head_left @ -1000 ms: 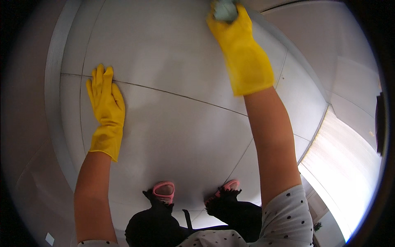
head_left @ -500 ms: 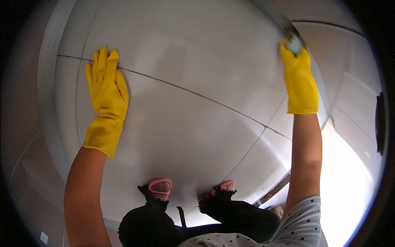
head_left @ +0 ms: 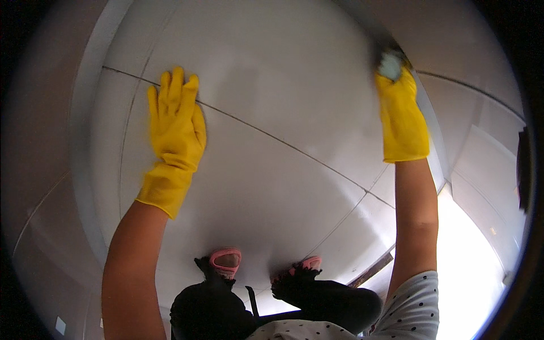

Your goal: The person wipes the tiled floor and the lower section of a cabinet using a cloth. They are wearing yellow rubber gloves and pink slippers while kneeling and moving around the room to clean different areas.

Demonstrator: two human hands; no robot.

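Both my hands wear yellow rubber gloves. My left hand (head_left: pixel 177 122) lies flat on the grey floor tiles (head_left: pixel 272 187), fingers stretched out across a dark grout line. At the far right, my right hand (head_left: pixel 403 113) is closed round a pale blue-green scrubber (head_left: pixel 390 66). That scrubber is against the floor where it meets the right wall. Its far side is dark and smeared by motion, so its exact kind cannot be made out.
A tiled wall (head_left: pixel 470 107) runs up on the right, and a grey skirting strip (head_left: pixel 85 130) edges the floor on the left. My feet in pink sandals (head_left: pixel 225 260) are below. Bright light comes through an opening (head_left: pixel 462 255) at lower right.
The view has shifted, while my left hand keeps its place on the tiles. My right hand has moved the scrubber farther away along the foot of the right wall.
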